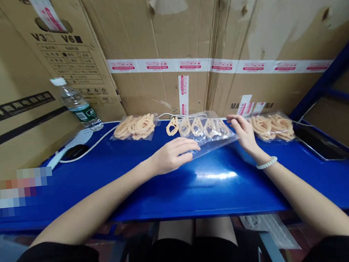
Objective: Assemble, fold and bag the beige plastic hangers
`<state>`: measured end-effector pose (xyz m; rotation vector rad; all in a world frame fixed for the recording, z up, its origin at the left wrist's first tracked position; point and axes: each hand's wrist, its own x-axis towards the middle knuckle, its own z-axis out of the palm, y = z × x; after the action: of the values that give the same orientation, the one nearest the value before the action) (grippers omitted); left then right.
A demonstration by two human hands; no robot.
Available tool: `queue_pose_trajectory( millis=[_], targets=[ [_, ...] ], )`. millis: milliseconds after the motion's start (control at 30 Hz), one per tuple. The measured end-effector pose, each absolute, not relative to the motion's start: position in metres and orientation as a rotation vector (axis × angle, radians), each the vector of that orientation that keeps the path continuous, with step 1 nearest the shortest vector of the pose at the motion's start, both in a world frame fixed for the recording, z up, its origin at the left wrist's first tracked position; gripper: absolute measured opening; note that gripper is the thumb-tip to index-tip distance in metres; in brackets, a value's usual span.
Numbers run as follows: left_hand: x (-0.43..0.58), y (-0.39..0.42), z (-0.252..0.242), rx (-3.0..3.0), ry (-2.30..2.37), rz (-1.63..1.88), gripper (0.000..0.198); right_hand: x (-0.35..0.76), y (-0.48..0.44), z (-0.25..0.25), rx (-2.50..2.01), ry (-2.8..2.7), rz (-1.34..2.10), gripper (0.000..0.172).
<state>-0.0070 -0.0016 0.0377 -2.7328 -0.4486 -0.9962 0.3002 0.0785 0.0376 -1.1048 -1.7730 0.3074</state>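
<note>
A clear plastic bag lies on the blue table, with several peach-coloured loop pieces inside it. My left hand rests on the bag's near left corner, fingers together and stretched toward it. At the bag's right edge, my right hand pinches the plastic with curled fingers; a white bead bracelet is on that wrist. One loose peach loop lies just left of the bag.
A filled bag of peach loops sits at the back left, another at the back right. A water bottle, a white handheld device with cable and a dark tray stand around. Cardboard boxes wall the back.
</note>
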Motion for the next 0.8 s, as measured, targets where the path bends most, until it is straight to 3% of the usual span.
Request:
queue_pose_trajectory(
  millis=[133, 300, 500, 633, 800],
  targets=[
    [0.0, -0.015, 0.036, -3.081, -0.305, -0.762, 0.022, 0.301, 0.075, 0.038, -1.08, -1.79, 0.376, 0.055],
    [0.002, -0.024, 0.039, -3.364, -0.282, -0.803, 0.012, 0.278, 0.045, 0.048, -0.854, -2.433, 0.198, 0.05],
    [0.015, -0.018, 0.023, -3.048, -0.437, -1.117, 0.029, 0.251, 0.033, 0.038, -0.743, -2.851, 0.033, 0.065],
    [0.021, -0.019, 0.01, -2.86, -0.469, -0.998, 0.03, 0.249, 0.034, 0.03, -0.73, -2.901, 0.049, 0.063],
    [0.023, -0.026, 0.006, -2.838, -0.498, -0.798, 0.015, 0.251, 0.034, 0.025, -0.77, -2.932, 0.105, 0.068]
  ],
)
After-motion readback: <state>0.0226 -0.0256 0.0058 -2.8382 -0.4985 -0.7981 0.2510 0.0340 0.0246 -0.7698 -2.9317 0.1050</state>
